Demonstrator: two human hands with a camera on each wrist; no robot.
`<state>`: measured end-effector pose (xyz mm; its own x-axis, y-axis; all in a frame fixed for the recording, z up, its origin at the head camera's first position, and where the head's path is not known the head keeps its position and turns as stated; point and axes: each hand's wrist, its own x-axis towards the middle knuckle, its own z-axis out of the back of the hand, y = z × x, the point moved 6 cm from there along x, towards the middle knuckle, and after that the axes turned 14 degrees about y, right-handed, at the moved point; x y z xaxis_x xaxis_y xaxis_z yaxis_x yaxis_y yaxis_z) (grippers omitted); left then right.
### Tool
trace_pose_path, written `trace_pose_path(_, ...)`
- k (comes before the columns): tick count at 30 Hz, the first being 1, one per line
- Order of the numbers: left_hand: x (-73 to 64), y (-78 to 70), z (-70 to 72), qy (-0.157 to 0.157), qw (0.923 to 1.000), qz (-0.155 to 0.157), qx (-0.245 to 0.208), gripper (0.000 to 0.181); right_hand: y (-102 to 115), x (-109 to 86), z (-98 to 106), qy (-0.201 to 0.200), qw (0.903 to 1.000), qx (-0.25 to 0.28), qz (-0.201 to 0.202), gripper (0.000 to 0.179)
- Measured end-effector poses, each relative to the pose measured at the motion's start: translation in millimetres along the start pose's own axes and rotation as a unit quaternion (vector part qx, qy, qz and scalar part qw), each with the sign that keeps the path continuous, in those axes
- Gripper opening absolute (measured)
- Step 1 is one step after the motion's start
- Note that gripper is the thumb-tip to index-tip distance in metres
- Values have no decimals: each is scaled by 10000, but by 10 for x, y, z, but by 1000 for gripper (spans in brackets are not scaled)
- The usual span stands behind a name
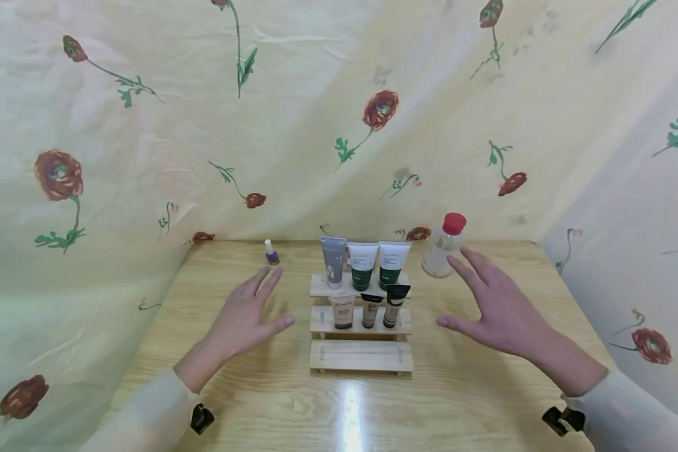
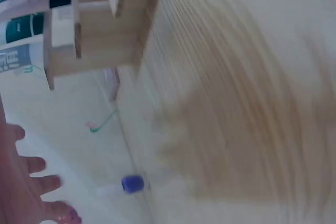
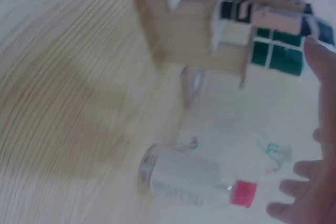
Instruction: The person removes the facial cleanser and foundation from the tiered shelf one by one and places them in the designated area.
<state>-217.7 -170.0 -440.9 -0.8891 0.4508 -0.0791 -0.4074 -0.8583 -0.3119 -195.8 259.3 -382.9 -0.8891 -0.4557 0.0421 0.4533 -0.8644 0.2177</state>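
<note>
A three-step wooden rack (image 1: 361,356) stands mid-table between my hands. On its top step are a grey-blue tube (image 1: 334,260) and two white-and-green tubes (image 1: 363,263). The middle step bears a pink tube (image 1: 343,311) and two small black-capped tubes (image 1: 394,306); the front step is bare. My left hand (image 1: 243,317) hovers left of the rack, fingers spread, holding nothing. Beyond its fingertips stands a purple nail polish bottle (image 1: 272,255) with a white cap. My right hand (image 1: 500,307) hovers on the right with spread fingers, near a clear bottle (image 1: 437,254) with a red cap.
The wooden table (image 1: 350,408) meets a flower-patterned cloth (image 1: 294,157) along its back edge, and the cloth also hangs on both sides. Behind the rack, low down, part of a small pale object (image 3: 191,85) shows; its kind is unclear.
</note>
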Motion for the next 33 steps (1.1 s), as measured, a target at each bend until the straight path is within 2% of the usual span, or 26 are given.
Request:
trace_pose_path(2,-21,-25,-50,23,9970,-11,-777,89,68,-1,33,-39,9990,435,78,104)
trace_pose_path(3,-28,-30,-95,95,9919,25,-1264,87,99,0,39,-69,9976,675,103,101)
trace_pose_path(5,-13,-32,-205,306,9747,168,-2207,80,158,14,42,-83,9933,1141,184,92)
trace_pose_path(7,7,-39,-338,535,9476,327,-3132,75,214,35,27,-120,9876,1539,297,82)
trace_pose_path(9,31,-45,-489,764,9134,503,-3967,70,260,63,-5,-174,9817,1853,393,73)
trace_pose_path(11,45,-58,-631,955,8800,663,-4606,65,294,93,-48,-183,9754,2157,421,66)
trace_pose_path(13,51,-68,-759,1075,8523,794,-5057,61,311,126,-102,-175,9688,2446,366,62)
trace_pose_path(15,43,-84,-857,1163,8315,910,-5356,60,321,156,-159,-140,9620,2711,303,59)
trace_pose_path(17,31,-102,-933,1214,8177,975,-5542,59,331,182,-216,-94,9565,2905,267,55)
trace_pose_path(19,15,-120,-989,1240,8046,1026,-5716,61,347,204,-273,-59,9517,3057,268,51)
trace_pose_path(23,-11,-147,-1078,1354,7863,996,-5945,63,389,237,-367,-78,9448,3265,261,42)
trace_pose_path(27,-27,-175,-1122,1480,7800,844,-6022,61,432,270,-425,-70,9413,3371,182,41)
trace_pose_path(33,-2,-173,-1183,1600,7780,752,-6028,49,497,325,-474,-81,9367,3496,188,37)
